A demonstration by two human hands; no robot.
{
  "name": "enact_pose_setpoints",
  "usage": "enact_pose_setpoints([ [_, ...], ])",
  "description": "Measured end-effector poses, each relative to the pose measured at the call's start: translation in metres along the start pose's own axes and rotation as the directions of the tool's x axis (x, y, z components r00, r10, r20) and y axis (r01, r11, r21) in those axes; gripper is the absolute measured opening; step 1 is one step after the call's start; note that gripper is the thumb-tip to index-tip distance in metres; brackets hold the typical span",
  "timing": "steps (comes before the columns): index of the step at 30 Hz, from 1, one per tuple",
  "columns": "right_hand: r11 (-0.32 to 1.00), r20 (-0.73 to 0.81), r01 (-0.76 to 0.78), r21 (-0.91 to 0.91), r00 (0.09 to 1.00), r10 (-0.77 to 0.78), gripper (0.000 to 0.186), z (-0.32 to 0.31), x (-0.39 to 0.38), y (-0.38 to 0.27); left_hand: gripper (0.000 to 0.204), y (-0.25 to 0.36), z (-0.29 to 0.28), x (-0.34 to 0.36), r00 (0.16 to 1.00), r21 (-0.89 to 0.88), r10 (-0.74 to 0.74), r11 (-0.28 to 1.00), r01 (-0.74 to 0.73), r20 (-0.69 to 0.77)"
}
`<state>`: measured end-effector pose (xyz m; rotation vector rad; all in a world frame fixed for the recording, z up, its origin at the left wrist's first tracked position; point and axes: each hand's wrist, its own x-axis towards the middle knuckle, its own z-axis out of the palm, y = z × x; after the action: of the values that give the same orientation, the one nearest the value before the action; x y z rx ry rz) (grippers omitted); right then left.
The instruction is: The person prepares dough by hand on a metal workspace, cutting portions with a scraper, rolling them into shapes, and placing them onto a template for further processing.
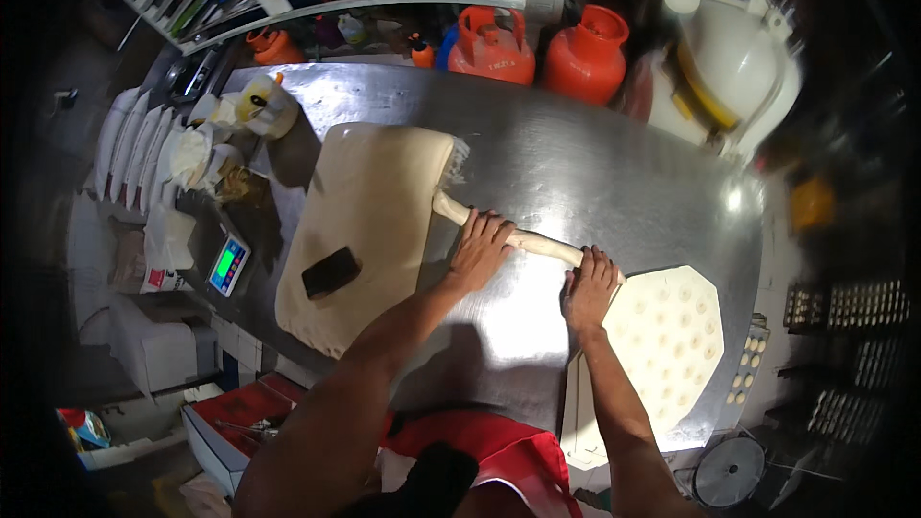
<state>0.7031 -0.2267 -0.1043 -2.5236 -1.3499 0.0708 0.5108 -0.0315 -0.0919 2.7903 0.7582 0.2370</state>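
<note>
A rope of pale dough (542, 246) lies diagonally across the steel table (595, 153). My left hand (480, 249) rests on it left of centre, fingers apart and slightly bent over the top. My right hand (590, 293) lies over its right end, fingers likewise spread and slightly bent. A thick dough sheet (369, 182) is at the left, touching or very near the rope's left end, with a dark rectangular object (330, 271) on it. Beside my right hand is a white octagonal board (672, 345) with round hollows.
A scale (228, 264), jug (267, 105) and sacks (129, 144) stand left. Red gas cylinders (585, 53) and a white machine (724, 58) are behind the table; trays of small pieces (863, 302) are right. A red-topped box (230, 417) sits lower left.
</note>
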Motion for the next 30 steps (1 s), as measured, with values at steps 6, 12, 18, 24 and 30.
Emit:
enact_pose_setpoints([
  [6, 0.891, 0.159, -0.173, 0.419, 0.98, 0.116, 0.041, -0.044, 0.019, -0.001, 0.019, -0.011, -0.061, 0.009, 0.938, 0.093, 0.107, 0.985, -0.145, 0.331],
  [12, 0.251, 0.362, -0.309, 0.917, 0.911, -0.2, 0.039, -0.069, -0.013, -0.062, 0.03, -0.066, -0.169, -0.109, 0.973, 0.111, 0.218, 0.968, -0.225, 0.069],
  [18, 0.328, 0.296, -0.352, 0.877, 0.932, 0.21, 0.037, -0.084, -0.024, 0.038, 0.036, -0.056, -0.156, -0.232, 0.925, 0.157, -0.379, 0.913, 0.377, -0.018],
  [24, 0.888, -0.416, -0.451, -0.085, 0.826, 0.38, 0.051, -0.075, -0.129, 0.431, 0.05, 0.071, -0.042, -0.175, 0.991, -0.223, 0.085, 0.969, -0.107, -0.106],
  [30, 0.752, -0.151, -0.635, 0.179, 0.737, 0.659, 0.05, -0.08, -0.167, 0.415, 0.052, 0.173, -0.053, -0.112, 0.957, -0.351, 0.27, 0.911, -0.216, 0.111],
])
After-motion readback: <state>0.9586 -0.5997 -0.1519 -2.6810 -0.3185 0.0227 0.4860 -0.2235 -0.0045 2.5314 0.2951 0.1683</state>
